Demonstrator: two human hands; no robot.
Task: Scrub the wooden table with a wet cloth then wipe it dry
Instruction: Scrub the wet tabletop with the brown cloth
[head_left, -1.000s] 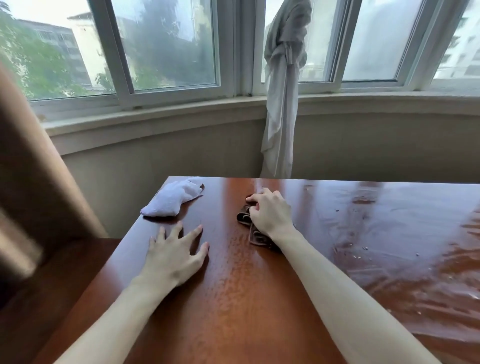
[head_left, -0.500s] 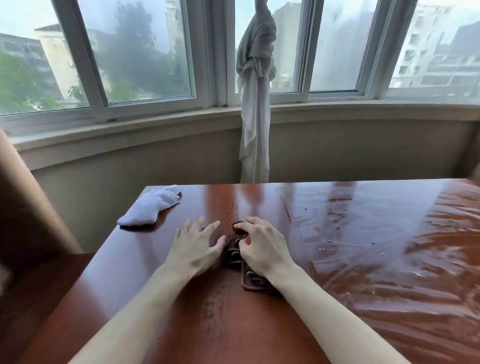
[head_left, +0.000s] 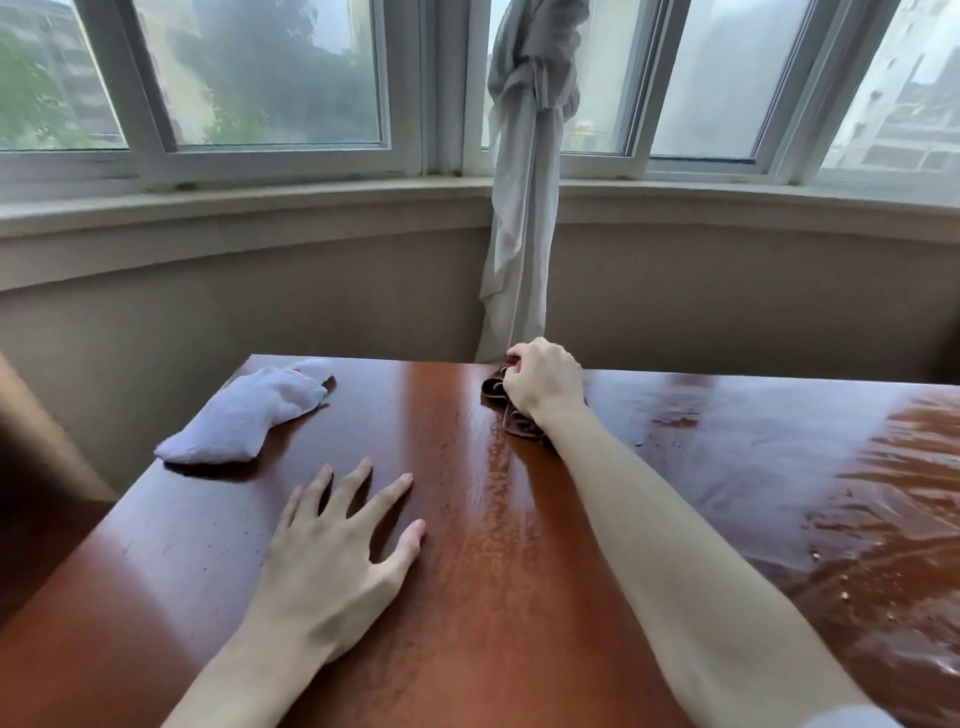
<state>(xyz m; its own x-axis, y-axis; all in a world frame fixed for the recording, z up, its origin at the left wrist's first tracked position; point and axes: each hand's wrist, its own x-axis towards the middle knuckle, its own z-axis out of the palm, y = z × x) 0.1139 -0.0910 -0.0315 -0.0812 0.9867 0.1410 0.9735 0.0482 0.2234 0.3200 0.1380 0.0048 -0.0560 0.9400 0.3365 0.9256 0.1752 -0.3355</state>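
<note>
Nearest, left hand (head_left: 332, 566) flat on the wooden table (head_left: 467, 649), fingers spread and straight, holding nothing, just bracing. Dry-looking patch around it, so plenty left to scrub on the near-left side.

Further out, a beaded wet stripe running near-to-far up the middle, with streaky wet sheen all over the right half.

Far left corner: white cloth (head_left: 249, 415) lying crumpled, long axis slanting from near-left to far-right, fat end nearest the left edge. Probably the dry one for later. Well apart from both hands.

Far edge, middle: right hand (head_left: 545, 384) curled over the dark wet cloth (head_left: 514, 423), gripping and pressing it down. Cloth bunched up, mostly hidden under the hand, long axis roughly near-to-far, far end right at the table's far edge.

Risks, just guessing: pushing any further could shove the cloth off the far edge toward the knotted curtain (head_left: 524, 208) hanging just behind. Could also drag water over to the white cloth and soak it before the drying step. Braced palm might slip if the wet reaches it.
</note>
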